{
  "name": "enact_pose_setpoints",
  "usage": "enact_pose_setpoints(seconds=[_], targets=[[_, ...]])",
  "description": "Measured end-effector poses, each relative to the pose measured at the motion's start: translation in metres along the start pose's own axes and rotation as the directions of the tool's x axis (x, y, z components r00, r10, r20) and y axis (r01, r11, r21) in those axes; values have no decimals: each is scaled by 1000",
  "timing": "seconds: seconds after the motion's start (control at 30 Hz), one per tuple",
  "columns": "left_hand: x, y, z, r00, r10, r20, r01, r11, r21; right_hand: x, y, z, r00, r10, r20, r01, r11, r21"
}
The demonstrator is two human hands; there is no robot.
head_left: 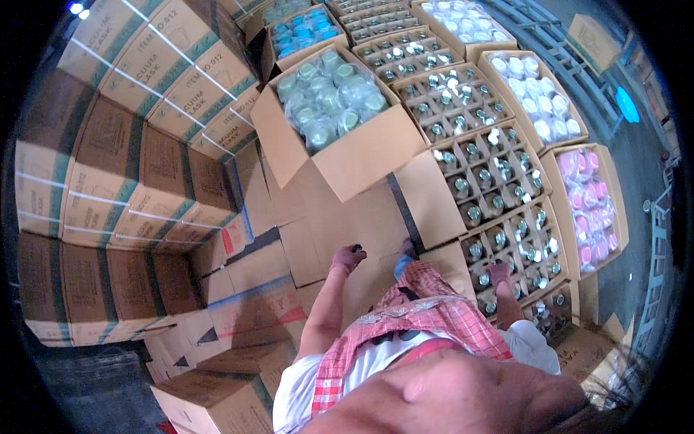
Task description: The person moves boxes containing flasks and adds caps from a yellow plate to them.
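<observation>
My left hand [349, 258], in a thin mauve glove, is held over the cardboard-covered floor with its fingers curled in. Something small and dark shows at its fingertips, too small to make out. My right hand [498, 273], gloved alike, reaches over a divided carton [473, 233] on my right. Its fingers are at the tops of the silvery bottles, and whether they grip one cannot be told. Each bottle [473, 213] stands upright in its own cardboard cell. Some have white pieces at their necks.
An open carton [361, 163] of bagged, green-topped containers lies ahead. Cartons of white-topped [547, 101], pink-topped [587, 206] and blue-topped items [303, 32] stand around it. Strapped sealed cartons [108, 188] are stacked at left. Flattened cardboard [336, 231] covers the floor. A blue metal rack [654, 267] is at right.
</observation>
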State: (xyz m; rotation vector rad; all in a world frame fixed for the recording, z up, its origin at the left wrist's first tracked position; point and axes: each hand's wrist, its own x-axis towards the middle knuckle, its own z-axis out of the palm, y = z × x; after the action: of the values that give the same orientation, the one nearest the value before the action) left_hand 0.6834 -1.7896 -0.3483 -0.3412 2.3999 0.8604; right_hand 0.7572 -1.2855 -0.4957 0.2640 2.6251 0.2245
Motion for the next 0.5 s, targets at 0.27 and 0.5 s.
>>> enact_pose_setpoints(seconds=[0.27, 0.5], targets=[[195, 73, -104, 982, 146, -117, -110, 957, 270, 38, -109, -47, 959, -162, 232, -113, 531, 840], [363, 113, -122, 946, 308, -96, -208, 810, 547, -53, -169, -84, 796, 97, 597, -477, -506, 719]])
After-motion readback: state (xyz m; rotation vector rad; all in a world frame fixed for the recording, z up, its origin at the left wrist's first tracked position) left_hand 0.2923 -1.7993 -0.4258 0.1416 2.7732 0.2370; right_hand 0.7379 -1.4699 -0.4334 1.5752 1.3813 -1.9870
